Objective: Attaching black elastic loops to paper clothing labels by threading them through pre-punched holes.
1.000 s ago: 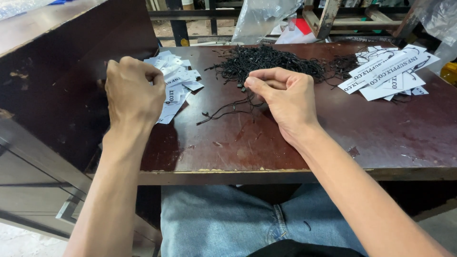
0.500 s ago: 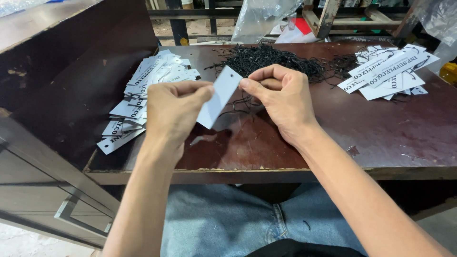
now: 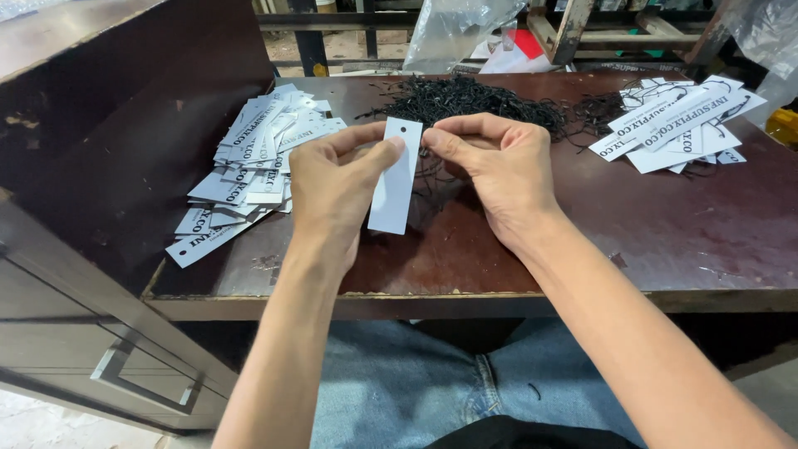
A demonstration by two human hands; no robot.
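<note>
Your left hand [image 3: 332,187] pinches a plain white rectangular card tag [image 3: 395,176] near its top, thumb and forefinger closed on its left edge. The tag is smooth, flat and stiff, with a small punched hole close to its upper end. Its long axis runs nearly upright, the holed end pointing away from you and leaning slightly to the right, the lower end hanging free above the table.

Your right hand [image 3: 499,170] sits just beside the tag's top, thumb and forefinger pressed together at the hole; whether a thin black string is caught between them, you cannot tell.

Behind both hands lies a tangled heap of thin black strings [image 3: 465,98], wiry and matte. A loose pile of white printed tags [image 3: 249,158] spreads at your left, and a second fanned pile of printed tags [image 3: 682,125] lies at the far right.

Everything rests on a dark reddish-brown wooden table [image 3: 665,241], glossy but scratched and worn at the edge. A dark cabinet with a metal drawer handle [image 3: 141,391] stands to the left, and clear plastic bags [image 3: 457,29] hang beyond the table.
</note>
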